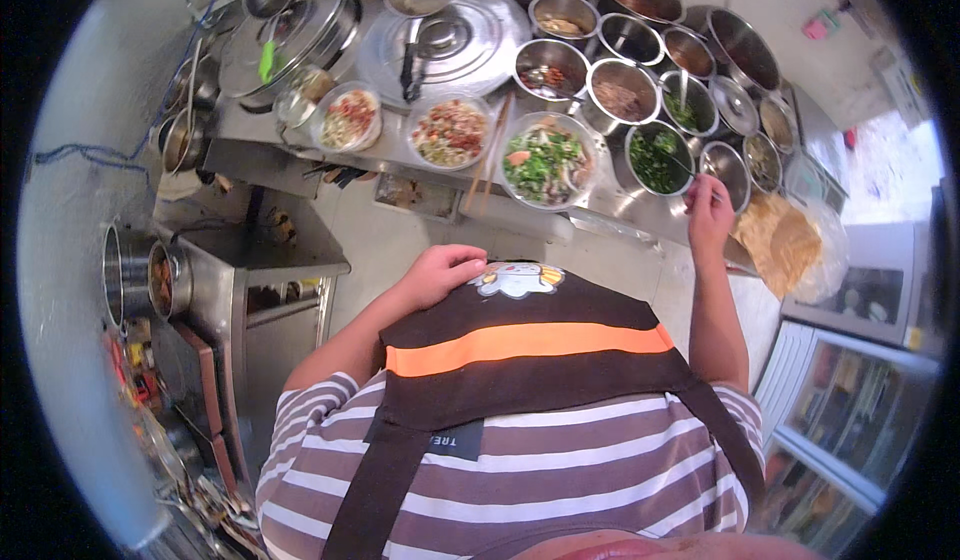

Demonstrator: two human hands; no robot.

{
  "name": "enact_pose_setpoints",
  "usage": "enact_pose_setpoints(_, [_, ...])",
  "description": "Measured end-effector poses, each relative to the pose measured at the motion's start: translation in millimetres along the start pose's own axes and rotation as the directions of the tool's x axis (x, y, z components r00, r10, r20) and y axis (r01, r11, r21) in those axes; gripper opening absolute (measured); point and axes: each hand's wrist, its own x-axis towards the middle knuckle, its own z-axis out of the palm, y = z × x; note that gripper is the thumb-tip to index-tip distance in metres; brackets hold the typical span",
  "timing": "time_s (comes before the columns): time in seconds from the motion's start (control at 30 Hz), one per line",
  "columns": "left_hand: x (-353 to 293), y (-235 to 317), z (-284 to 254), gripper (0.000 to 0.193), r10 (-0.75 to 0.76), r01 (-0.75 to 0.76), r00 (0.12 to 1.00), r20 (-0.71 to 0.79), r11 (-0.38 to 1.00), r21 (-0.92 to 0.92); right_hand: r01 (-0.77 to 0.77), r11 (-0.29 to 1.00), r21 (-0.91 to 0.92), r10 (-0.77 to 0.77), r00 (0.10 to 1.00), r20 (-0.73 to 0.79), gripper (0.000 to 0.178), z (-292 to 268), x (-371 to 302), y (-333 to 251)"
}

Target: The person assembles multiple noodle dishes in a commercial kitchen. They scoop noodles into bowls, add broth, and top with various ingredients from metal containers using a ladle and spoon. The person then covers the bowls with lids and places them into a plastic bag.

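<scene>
My right hand [708, 198] is closed round the thin metal handle of a utensil. That handle reaches into a steel pot of chopped green herbs [655, 158]; the utensil's head is hidden in the greens. To the left of this pot stands a clear bowl [545, 163] heaped with green herbs and pale, reddish food. Two more clear bowls follow further left: a round bowl [448, 132] and a smaller bowl [347, 118], both with noodle-like pale food and red topping. My left hand [448, 268] lies with fingers stretched against the front of my dark apron [520, 310], holding nothing.
Several steel pots [620, 90] of toppings crowd the right of the metal counter. Wooden chopsticks [488, 155] stick out over its front edge. Large steel lids [440, 45] lie behind the bowls. A brown paper and plastic bag [775, 245] hangs at the right.
</scene>
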Motion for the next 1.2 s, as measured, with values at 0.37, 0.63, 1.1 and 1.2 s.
enact_pose_setpoints(0.37, [-25, -31, -25, 0.034, -0.051, 0.038, 0.996, -0.08, 0.987, -0.156, 0.086, 0.987, 0.133, -0.133, 0.904, 0.406, 0.014, 117, -27, -84])
enact_pose_setpoints(0.63, [-31, -37, -32, 0.036, -0.016, -0.003, 0.994, -0.111, 0.986, -0.165, 0.733, 0.649, -0.203, -0.416, 0.566, 0.712, 0.013, 201, -51, -84])
enact_pose_setpoints(1.1, [-10, -28, -19, 0.035, 0.039, -0.041, 0.999, -0.019, 0.992, -0.12, 0.429, 0.338, -0.838, -0.058, 0.898, 0.437, 0.016, 42, 7, -40])
enact_pose_setpoints(1.2, [-11, -18, -12, 0.033, -0.012, 0.013, 1.0, 0.011, 0.993, -0.121, 0.378, 0.552, -0.743, -0.137, 0.92, 0.366, 0.018, 53, 7, -12])
